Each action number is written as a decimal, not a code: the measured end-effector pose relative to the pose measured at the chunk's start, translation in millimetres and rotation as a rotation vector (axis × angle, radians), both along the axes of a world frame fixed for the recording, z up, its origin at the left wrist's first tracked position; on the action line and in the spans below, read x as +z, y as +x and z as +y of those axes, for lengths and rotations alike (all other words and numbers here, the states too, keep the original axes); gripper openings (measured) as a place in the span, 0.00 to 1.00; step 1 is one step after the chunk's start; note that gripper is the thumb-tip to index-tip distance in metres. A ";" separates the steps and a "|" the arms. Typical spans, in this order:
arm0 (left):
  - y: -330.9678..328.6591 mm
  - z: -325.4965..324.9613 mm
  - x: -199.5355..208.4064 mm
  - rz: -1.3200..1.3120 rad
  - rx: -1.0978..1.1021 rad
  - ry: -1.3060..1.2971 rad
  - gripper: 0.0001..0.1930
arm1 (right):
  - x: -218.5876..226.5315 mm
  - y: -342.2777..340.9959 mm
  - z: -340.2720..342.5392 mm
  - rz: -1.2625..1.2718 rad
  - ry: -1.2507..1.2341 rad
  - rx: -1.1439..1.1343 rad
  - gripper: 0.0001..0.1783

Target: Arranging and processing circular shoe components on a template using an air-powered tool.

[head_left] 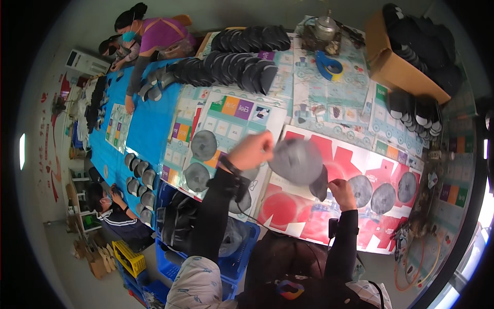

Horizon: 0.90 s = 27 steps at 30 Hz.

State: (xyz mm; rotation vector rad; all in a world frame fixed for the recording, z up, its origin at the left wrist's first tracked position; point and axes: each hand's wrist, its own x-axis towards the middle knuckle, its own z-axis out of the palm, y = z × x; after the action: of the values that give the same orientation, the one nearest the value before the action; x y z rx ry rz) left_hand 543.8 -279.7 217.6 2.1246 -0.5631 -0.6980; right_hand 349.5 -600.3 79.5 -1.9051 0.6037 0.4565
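Note:
My left hand (253, 150) is closed, its fingertips at the left edge of a grey, round, cup-like piece (296, 160) held above the table. Some motion blur softens that hand. Lower right, my right hand (342, 194) pinches a smaller dark curved piece (319, 186), which overlaps the grey one's lower right edge. Similar grey round pieces lie to the right, one (359, 190) closest to my right hand. More lie to the left, among them an upper one (204, 145) and a lower one (196, 177). My left forearm partly hides others.
Long rows of dark curved pieces (242, 69) are stacked at the back. A cardboard box (383, 62) full of dark pieces stands back right, near a blue tape roll (328, 67) and metal kettle (326, 28). Blue crates (247, 257) sit below left. Co-workers sit around the blue table (149, 129).

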 end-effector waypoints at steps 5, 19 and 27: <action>82.7 120.3 -44.7 0.088 0.613 -0.307 0.09 | 89.6 66.3 61.7 -0.164 0.487 -0.205 0.13; 152.2 261.5 -269.9 -0.563 1.123 0.090 0.04 | -28.8 245.4 234.6 -0.435 0.543 -0.495 0.07; 144.0 284.0 -260.9 -0.574 1.082 0.214 0.07 | -57.0 212.9 251.7 -0.363 -0.008 -0.407 0.13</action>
State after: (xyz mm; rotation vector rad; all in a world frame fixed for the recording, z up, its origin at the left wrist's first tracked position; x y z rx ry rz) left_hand 687.7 4.3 -43.4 2.3921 0.4297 0.4839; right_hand 562.4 -348.6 22.5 -1.7544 0.7237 -0.1506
